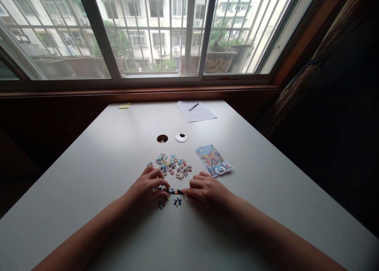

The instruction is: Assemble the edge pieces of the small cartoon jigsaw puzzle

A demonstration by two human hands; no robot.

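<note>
A short dark strip of joined jigsaw puzzle pieces (177, 191) lies on the table between my hands. My left hand (150, 184) is at its left end, thumb and forefinger closed in a pinch on a puzzle piece there. At the right end, my right hand (205, 190) has its fingers together, the forefinger's tip pressed on the strip. Just below the strip sits a loose blue-and-cream puzzle piece (177, 202). Several pieces (162, 203) lie beneath and beside my left hand, partly hidden by it. Beyond both hands spreads a loose heap of puzzle pieces (168, 164).
On the white table (124, 144), a colourful picture sheet (213, 160) lies right of the heap. Farther off are a round cable hole (162, 138), its metal cover (181, 137), and papers (198, 113) with a pen (194, 106). Yellow sticky notes (124, 106) lie near the window.
</note>
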